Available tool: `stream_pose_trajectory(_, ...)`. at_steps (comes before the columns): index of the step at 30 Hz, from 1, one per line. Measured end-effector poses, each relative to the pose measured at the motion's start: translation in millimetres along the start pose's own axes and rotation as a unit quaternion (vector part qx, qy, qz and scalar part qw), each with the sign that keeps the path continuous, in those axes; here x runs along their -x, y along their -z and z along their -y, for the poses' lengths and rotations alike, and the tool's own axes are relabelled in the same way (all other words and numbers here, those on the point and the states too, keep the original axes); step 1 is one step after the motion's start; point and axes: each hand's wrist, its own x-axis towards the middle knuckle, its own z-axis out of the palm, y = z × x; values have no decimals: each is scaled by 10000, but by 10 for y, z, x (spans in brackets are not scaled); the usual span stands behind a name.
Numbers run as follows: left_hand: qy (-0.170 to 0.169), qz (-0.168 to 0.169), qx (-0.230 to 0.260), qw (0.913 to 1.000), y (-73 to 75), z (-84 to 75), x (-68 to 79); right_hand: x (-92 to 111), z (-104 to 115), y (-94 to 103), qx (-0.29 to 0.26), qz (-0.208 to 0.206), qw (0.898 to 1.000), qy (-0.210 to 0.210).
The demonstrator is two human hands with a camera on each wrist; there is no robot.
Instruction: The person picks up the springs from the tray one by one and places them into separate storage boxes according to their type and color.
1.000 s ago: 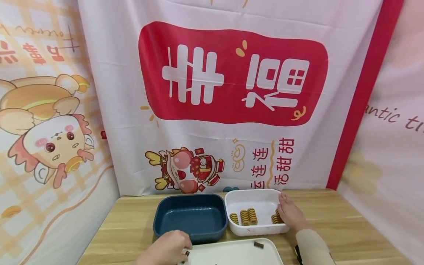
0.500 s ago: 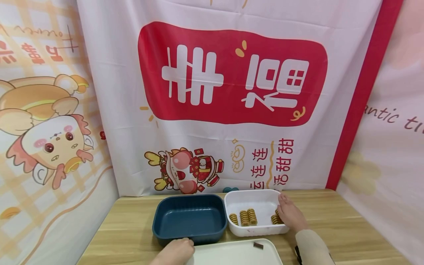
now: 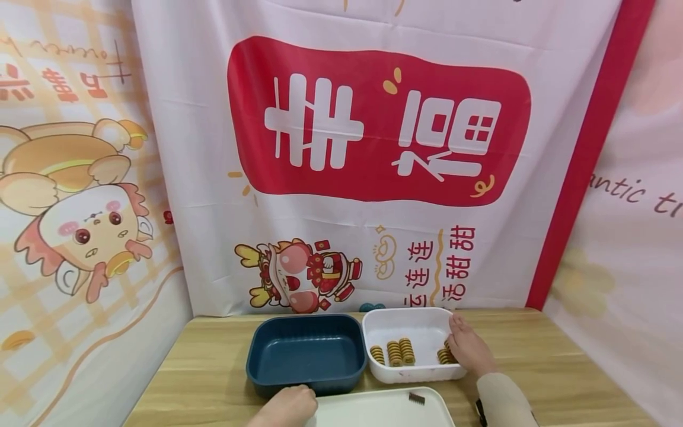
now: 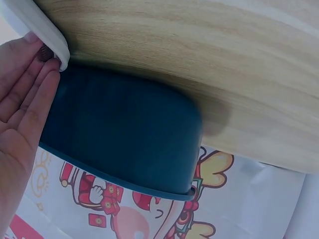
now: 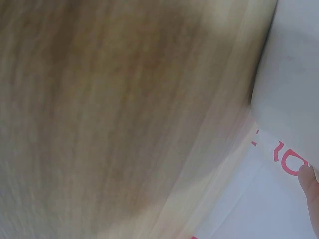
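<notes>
My left hand (image 3: 288, 407) is at the left corner of a cream-white tray (image 3: 373, 409). In the left wrist view its thumb and fingers pinch a small dark brown ridged piece (image 4: 46, 53) at the tray's rim; the head view hides that piece. Another dark brown ridged piece (image 3: 417, 398) lies on the tray, near its far right corner. My right hand (image 3: 471, 347) rests with extended fingers along the right end of a white container (image 3: 416, 372). Inside stand several golden-brown ridged stacks (image 3: 400, 352), those at the right partly covered by the hand.
A dark blue container (image 3: 306, 350) with a bare bottom stands left of the white one, just beyond the left hand. All rest on a wooden table (image 3: 197, 367). A printed white cloth (image 3: 203, 249) hangs at the table's back edge, with a small teal object (image 3: 372, 307) there.
My left hand has moved slightly right to the tray's corner, and the dark piece seen at its fingers is hidden from the head view. The right hand stays on the white container.
</notes>
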Motion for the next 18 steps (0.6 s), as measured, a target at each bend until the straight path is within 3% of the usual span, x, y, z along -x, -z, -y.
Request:
stream_pose_trajectory(9,25,-67,321,9995,4,43,41,18,14,19,-76,23,9999,-70)
stream_pose_trajectory(14,-273,-333,1107,9929,-11,91,81,19,16,5,-47,-49,10000,-24)
stream_pose_trajectory(18,-448,-326,1750,9830,79,98,96,13,7,-4,-12,-101,9999,-10)
